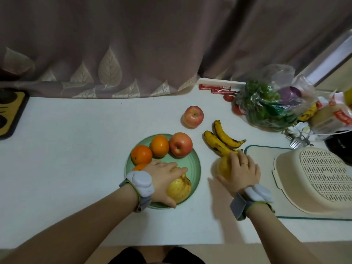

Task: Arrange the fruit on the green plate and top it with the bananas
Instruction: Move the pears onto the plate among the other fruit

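2 apples (pixel 193 116) (pixel 181 144), 3 oranges (pixel 160 145) (pixel 141 154) (pixel 140 167), 2 bananas (pixel 226 137) (pixel 216 142), 2 yellow pears (pixel 180 188) (pixel 223 167), 1 green plate (pixel 192 164), 1 colander (pixel 314 180), 1 veg bag (pixel 270 103).

Home kitchen: white counter (pixel 76 168), colander (pixel 314 178), bagged vegetables (pixel 266 103), leaf-print curtain (pixel 114 54).

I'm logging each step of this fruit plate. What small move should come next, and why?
Probably carry the yellow fruit in the right hand onto the green plate; it is off the plate, and bare space remains beside the apple.
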### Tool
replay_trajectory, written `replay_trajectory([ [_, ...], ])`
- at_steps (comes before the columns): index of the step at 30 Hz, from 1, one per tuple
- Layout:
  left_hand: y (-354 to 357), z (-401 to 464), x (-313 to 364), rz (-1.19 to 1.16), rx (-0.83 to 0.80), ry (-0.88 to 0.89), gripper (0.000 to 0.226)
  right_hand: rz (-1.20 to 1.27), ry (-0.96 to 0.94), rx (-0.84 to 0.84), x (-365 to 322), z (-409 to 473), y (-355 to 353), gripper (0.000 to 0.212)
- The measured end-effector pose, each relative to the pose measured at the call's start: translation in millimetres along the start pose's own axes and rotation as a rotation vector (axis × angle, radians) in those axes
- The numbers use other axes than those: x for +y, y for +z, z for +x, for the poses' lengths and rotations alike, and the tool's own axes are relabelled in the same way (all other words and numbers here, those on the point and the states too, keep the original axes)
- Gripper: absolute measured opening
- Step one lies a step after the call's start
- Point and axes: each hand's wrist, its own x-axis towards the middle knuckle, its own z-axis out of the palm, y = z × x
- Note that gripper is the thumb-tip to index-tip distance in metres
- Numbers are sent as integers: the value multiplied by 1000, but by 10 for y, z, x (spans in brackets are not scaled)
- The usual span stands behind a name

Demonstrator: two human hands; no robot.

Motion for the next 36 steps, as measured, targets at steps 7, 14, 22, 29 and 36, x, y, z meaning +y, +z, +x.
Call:
replay_trajectory([
  [7,-105,-74,-151,-34,-66,77,95,141,8,-92,148,103,-37,92],
  [14,-131,-165,-229,-107,-54,50,92,380,-429,-128,-283,-231,-177,94],
  [22,-52,-198,-330,-216,112,96,65,270,-507,-227,-622,-159,-145,100],
  [29,32,-214,-462,-359,382,73,64,200,-626,-307,-661,-118,-174,98],
  [36,-133,59,-649,-178,507,-151,42,235,-609,-340,-694,-93,-192,96],
])
